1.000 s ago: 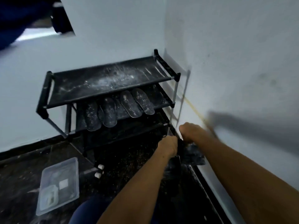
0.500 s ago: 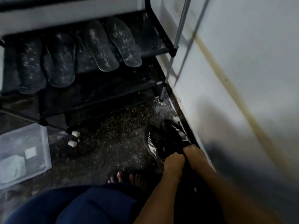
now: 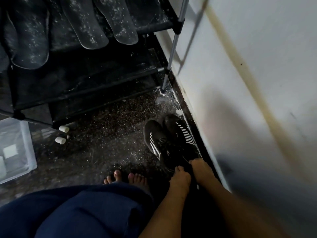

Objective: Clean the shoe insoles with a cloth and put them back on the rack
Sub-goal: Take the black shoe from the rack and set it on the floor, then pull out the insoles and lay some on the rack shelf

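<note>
Insoles aren't in my hands yet. Nearest me, left hand and right hand grip the heels of the shoes on the floor. Insoles lie up ahead-left on the rack, toes toward me, so left's closer I guess.

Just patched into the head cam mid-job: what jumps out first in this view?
The pair of black shoes with white stripes stands on the speckled floor beside the white wall, with the left hand and right hand at their heels. Above them, dusty, white-flecked insoles lie side by side on a shelf of the black rack. A clear plastic box sits at the far left.
</note>
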A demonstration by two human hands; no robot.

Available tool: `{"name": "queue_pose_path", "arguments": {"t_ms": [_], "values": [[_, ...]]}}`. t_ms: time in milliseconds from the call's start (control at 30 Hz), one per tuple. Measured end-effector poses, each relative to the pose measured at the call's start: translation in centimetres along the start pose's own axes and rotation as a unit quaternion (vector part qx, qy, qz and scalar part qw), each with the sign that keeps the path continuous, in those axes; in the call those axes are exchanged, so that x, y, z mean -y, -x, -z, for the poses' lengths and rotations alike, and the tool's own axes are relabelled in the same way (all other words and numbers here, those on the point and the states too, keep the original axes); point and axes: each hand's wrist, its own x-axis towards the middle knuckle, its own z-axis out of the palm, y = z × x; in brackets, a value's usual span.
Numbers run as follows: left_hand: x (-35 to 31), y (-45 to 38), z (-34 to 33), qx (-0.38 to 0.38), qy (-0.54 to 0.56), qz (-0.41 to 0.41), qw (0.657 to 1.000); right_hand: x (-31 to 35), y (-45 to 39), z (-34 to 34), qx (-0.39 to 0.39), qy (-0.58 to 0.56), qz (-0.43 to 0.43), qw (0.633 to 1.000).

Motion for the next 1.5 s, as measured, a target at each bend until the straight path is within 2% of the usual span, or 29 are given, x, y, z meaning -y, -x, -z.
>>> {"name": "queue_pose_path", "arguments": {"t_ms": [100, 267, 367, 533, 633, 800, 933, 1033, 1100, 1200, 1267, 1400, 1500], "values": [[0.2, 0.5, 0.1, -0.021, 0.009, -0.011, 1.0, 0.4, 0.8, 0.5, -0.024, -0.009, -0.006, 1.0], [1.2, 2.6, 3.2, -0.139, 0.088, 0.004, 0.986, 2.7, 2.3, 3.2, -0.089, -0.069, -0.023, 0.993], [2.2, 4.3, 6.0, -0.199, 0.156, 0.026, 0.967, 4.4, 3.2, 5.6, -0.119, -0.086, -0.009, 0.989], [4.8, 9.4, 11.5, -0.279, 0.184, 0.069, 0.94, 8.5, 5.3, 11.2, -0.21, -0.135, 0.044, 0.967], [8.0, 14.0, 15.4, -0.344, 0.213, 0.084, 0.91, 13.2, 7.1, 15.6, -0.281, -0.171, 0.097, 0.939], [13.7, 23.2, 22.1, -0.485, 0.241, 0.099, 0.835, 21.2, 11.2, 22.9, -0.333, -0.173, 0.199, 0.905], [18.0, 29.3, 27.6, -0.57, 0.298, 0.097, 0.759, 27.0, 12.8, 27.3, -0.313, -0.225, 0.249, 0.888], [21.4, 31.7, 30.9, -0.62, 0.312, 0.111, 0.712, 30.8, 12.4, 29.4, -0.279, -0.29, 0.252, 0.88], [23.9, 32.3, 32.7, -0.621, 0.322, 0.13, 0.703, 33.2, 11.2, 30.2, -0.253, -0.314, 0.242, 0.883], [28.0, 31.5, 34.5, -0.585, 0.327, 0.169, 0.723, 36.0, 8.4, 30.7, -0.224, -0.331, 0.204, 0.894], [30.4, 30.4, 35.3, -0.573, 0.342, 0.194, 0.719, 37.3, 6.5, 30.8, -0.216, -0.33, 0.174, 0.903], [33.0, 28.3, 36.8, -0.547, 0.368, 0.232, 0.715, 38.6, 3.9, 30.8, -0.206, -0.3, 0.125, 0.923], [33.7, 27.1, 38.0, -0.54, 0.389, 0.247, 0.704, 39.4, 2.6, 31.1, -0.204, -0.316, 0.11, 0.92]]}}
